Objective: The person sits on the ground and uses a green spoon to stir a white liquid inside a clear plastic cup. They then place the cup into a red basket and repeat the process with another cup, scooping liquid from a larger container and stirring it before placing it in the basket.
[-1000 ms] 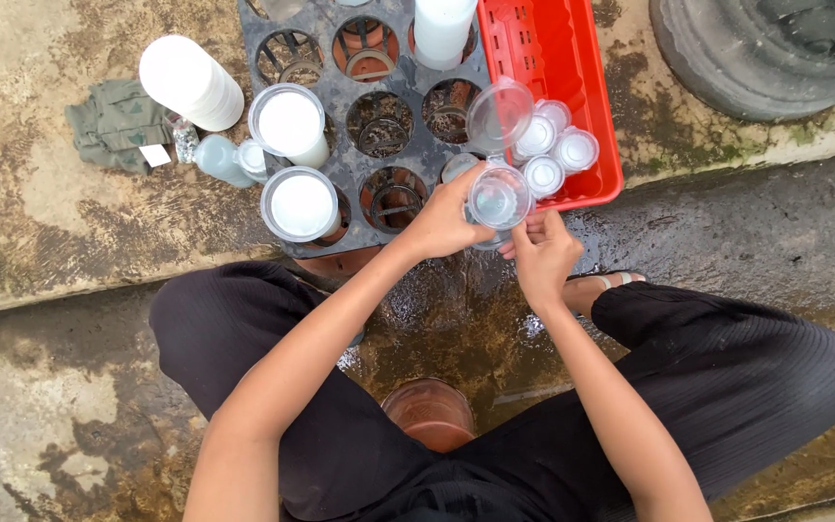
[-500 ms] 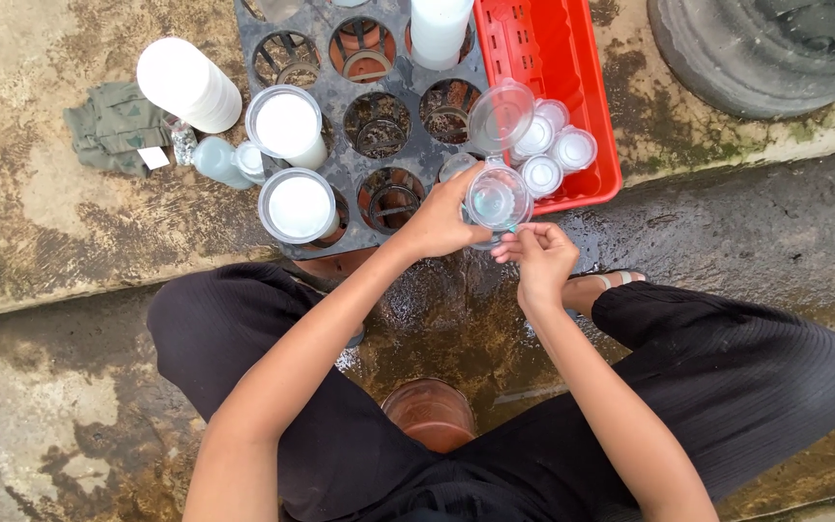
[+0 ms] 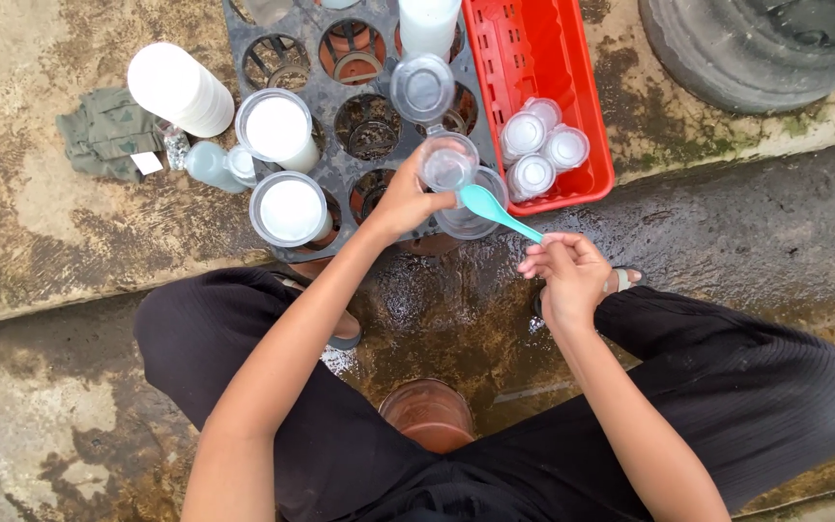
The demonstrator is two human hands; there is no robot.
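Clear plastic cup (image 3: 448,162) pinched in left hand (image 3: 400,201) mid-frame, right hand (image 3: 564,275) gripping teal spoon (image 3: 497,212), white-lidded cups (image 3: 541,151) in red crate (image 3: 533,87) upper right.

Tray (image 3: 244,68) lies far, crate (image 3: 572,68) at its right, cloth (image 3: 99,135) at its left; three cups (image 3: 543,150) in the crate, tyre (image 3: 756,43) far right.

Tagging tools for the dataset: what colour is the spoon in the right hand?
Turquoise, a light blue-green. The spoon, held by the right hand, shows best in the head view.
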